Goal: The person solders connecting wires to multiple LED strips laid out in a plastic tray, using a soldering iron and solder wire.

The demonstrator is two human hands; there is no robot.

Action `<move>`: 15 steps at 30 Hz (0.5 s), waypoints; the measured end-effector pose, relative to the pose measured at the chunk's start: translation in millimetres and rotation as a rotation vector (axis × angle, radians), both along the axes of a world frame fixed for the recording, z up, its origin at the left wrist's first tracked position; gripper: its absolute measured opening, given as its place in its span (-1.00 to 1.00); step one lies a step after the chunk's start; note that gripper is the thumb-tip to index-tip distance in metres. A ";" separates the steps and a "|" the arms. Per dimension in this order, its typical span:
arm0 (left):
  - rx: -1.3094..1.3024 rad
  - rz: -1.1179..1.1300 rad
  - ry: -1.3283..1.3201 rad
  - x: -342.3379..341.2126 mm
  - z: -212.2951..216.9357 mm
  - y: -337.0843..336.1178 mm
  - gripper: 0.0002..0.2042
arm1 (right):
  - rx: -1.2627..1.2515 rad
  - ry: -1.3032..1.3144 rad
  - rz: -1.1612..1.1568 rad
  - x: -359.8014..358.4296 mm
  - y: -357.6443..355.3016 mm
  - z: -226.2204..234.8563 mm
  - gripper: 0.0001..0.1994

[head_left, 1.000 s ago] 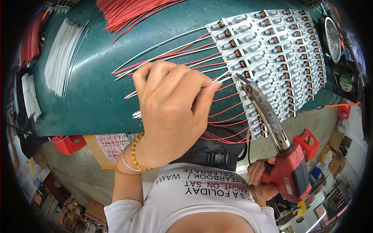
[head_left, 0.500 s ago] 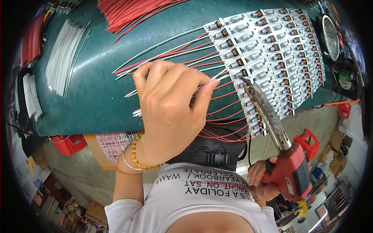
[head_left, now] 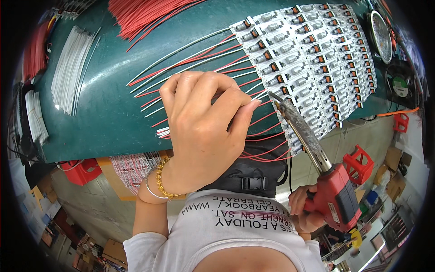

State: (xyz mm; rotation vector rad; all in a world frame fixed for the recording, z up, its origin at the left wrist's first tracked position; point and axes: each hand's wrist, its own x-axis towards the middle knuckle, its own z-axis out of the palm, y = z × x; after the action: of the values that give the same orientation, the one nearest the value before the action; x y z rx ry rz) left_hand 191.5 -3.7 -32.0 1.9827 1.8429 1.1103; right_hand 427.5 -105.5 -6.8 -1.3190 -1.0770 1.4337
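Observation:
My left hand (head_left: 204, 129) is closed, thumb and fingers pinching a white wire (head_left: 260, 94) by the edge of a panel of circuit boards (head_left: 301, 59). More white wires trail under the palm, partly hidden. My right hand (head_left: 306, 206) grips the handle of a red and black soldering gun (head_left: 335, 197). Its dark tip points up and left, at the panel's left edge beside the end of the pinched wire; I cannot tell if they touch. Red and white wires (head_left: 199, 61) run leftward from the boards along that edge. Rows of small grey and black-orange parts cover the panel.
On the green tabletop (head_left: 104, 122) lie a bundle of red wires (head_left: 140, 16) and a bundle of white wires (head_left: 70, 70). A round metal dish (head_left: 380, 36) and a black fan (head_left: 401, 86) are at the right. Red stools (head_left: 358, 163) stand below; a black bag (head_left: 253, 170) hangs at the table's front.
The soldering gun's tip has shifted left and slightly down, toward the pinched wire's end. My left fingertips have moved slightly right and down. The whole view has drifted a little.

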 end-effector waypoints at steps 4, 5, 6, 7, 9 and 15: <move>0.005 0.000 0.004 -0.1 0.0 0.0 -0.87 | -0.020 -0.068 0.027 1.4 -1.9 -2.1 -0.12; 0.008 -0.001 -0.005 -0.1 0.0 0.1 -0.87 | 0.007 0.013 -0.016 2.2 -2.1 -2.9 -0.12; 0.007 0.000 0.007 -0.2 -0.5 0.6 -0.87 | 0.013 0.021 -0.022 3.0 -2.3 -3.7 -0.12; 0.016 0.001 0.003 -0.4 -1.1 0.9 -0.87 | 0.017 0.027 -0.025 4.2 -2.5 -3.9 -0.12; 0.025 0.001 0.000 -0.6 -1.5 0.4 -0.87 | 0.026 0.039 -0.031 5.9 -3.1 -4.9 -0.12; 0.019 0.006 0.011 -0.1 -1.6 -0.4 -0.87 | 0.047 0.064 -0.049 8.3 -5.2 -6.8 -0.12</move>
State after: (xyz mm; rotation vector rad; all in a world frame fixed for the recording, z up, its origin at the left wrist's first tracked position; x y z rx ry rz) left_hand 191.5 -4.1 -33.6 1.9994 1.8513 1.1253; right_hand 435.8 -110.7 -13.6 -1.2496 -1.0229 1.3969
